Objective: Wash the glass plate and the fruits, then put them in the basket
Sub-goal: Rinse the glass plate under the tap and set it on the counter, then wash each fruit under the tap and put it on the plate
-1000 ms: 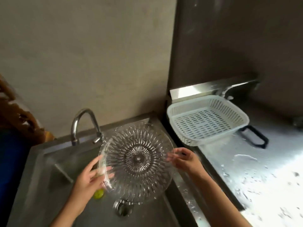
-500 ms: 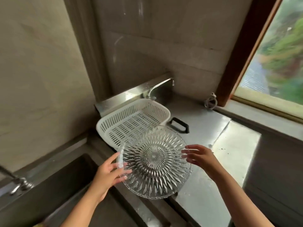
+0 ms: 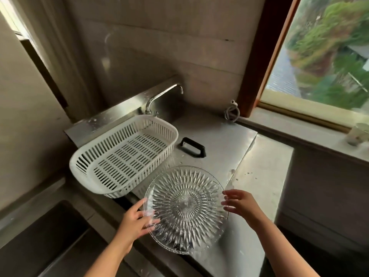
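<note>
Low in the frame, the left hand (image 3: 134,220) pinches the rim of a plate (image 3: 185,204); the right hand (image 3: 240,204) touches its opposite rim with loose fingers. The white basket (image 3: 95,172) sits upper left on the table (image 3: 259,176).

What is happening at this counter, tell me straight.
A person holds a glass plate by its edges, the left hand gripping one side and the right hand touching the other. The plate is over the steel counter, just beside the white basket, which has nothing in it. The plate is not yet in the basket.
</note>
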`<move>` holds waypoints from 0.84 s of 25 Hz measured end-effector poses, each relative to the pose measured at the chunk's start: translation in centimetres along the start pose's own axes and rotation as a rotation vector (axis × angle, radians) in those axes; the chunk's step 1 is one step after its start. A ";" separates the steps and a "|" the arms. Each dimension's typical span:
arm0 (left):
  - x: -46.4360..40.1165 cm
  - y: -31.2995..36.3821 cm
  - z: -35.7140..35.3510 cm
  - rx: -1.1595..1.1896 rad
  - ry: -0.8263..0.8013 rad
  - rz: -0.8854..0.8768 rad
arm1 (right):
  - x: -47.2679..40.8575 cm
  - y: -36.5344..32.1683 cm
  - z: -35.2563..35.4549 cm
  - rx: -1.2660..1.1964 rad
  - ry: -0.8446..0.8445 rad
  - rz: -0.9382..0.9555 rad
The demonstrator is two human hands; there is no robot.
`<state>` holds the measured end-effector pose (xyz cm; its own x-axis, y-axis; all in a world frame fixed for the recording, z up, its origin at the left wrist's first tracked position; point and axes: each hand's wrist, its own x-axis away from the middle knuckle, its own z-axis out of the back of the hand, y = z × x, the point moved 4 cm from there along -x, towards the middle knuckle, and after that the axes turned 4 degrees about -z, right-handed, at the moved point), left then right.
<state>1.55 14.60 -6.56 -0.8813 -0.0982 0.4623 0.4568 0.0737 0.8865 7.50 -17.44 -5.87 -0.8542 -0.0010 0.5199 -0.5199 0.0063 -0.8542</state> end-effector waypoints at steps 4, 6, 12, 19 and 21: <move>-0.9 -0.2 0.0 -0.054 0.046 0.037 | -1.1 0.3 -0.3 0.020 0.014 -0.017; -1.0 -0.3 0.1 -0.059 0.055 0.047 | -1.5 0.3 -0.5 0.024 0.017 -0.024; -0.8 -0.3 0.2 -0.051 0.074 0.062 | -1.7 0.6 -0.4 0.015 0.010 -0.041; 0.6 2.2 0.4 -0.208 0.088 0.045 | -0.1 -1.4 0.2 0.197 0.056 -0.061; 1.4 3.5 1.0 -0.224 0.110 0.008 | 1.0 -3.0 0.0 0.233 0.067 -0.027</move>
<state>1.74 15.68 -2.84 -0.8648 -0.2073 0.4574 0.4896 -0.1457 0.8597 8.25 -17.51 -2.78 -0.8420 0.0682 0.5352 -0.5357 -0.2239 -0.8142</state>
